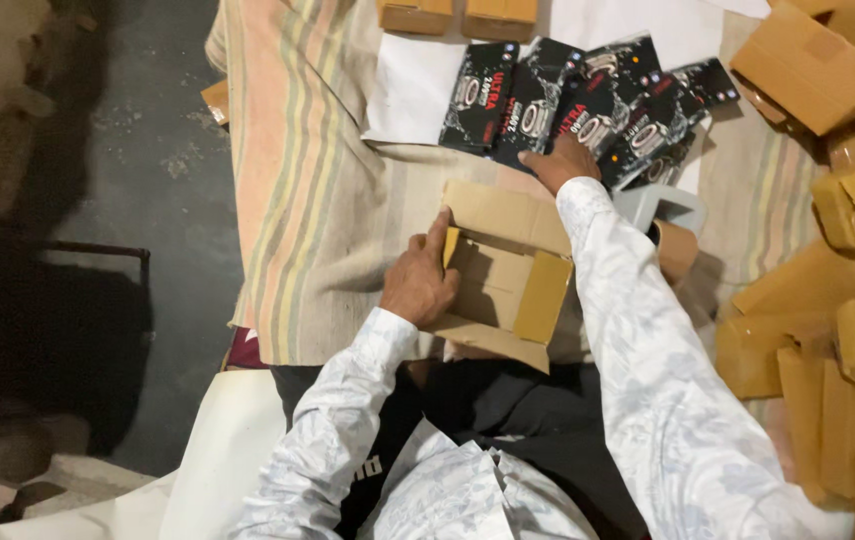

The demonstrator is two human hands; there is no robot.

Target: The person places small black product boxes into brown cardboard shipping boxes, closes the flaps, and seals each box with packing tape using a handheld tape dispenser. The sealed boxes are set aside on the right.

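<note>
My left fingers (436, 240) grip the open box (503, 275). My right hand (560, 163) rests flat on black packets (588, 105), at twelve o'clock from it.

Dark grey concrete floor (163, 150), striped cloth (298, 200) spread over it, dark metal frame (98, 250) at left, dim light

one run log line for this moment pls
left hand: holds open box | right hand: on black packets | striped cloth

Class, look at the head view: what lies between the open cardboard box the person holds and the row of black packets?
In the head view, the person's right hand and its white sleeve cross that stretch, over striped cloth, between the open cardboard box and the black packets.
</note>
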